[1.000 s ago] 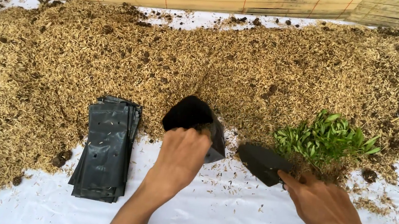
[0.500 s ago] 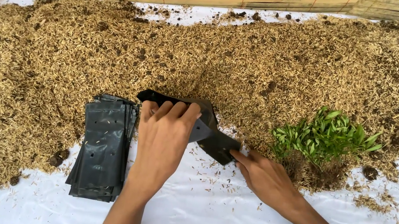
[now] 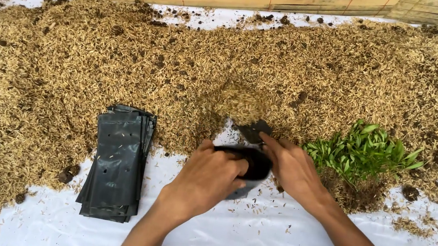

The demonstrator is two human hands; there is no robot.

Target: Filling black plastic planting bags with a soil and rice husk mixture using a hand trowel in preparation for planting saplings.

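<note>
Fingers of both the left hand and right hand grasp the small black plastic nursery bag between them, its mouth facing the husk heap.

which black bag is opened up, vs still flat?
The black bag held between the left hand and right hand, its mouth spread open near the husk pile. The others lie flat in a stack to its left, untouched.

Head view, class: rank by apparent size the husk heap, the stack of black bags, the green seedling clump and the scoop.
1. Husk heap, largest by far.
2. Stack of black bags and green seedling clump: look alike, unranked.
3. Scoop, smallest, though partly hidden.
</note>
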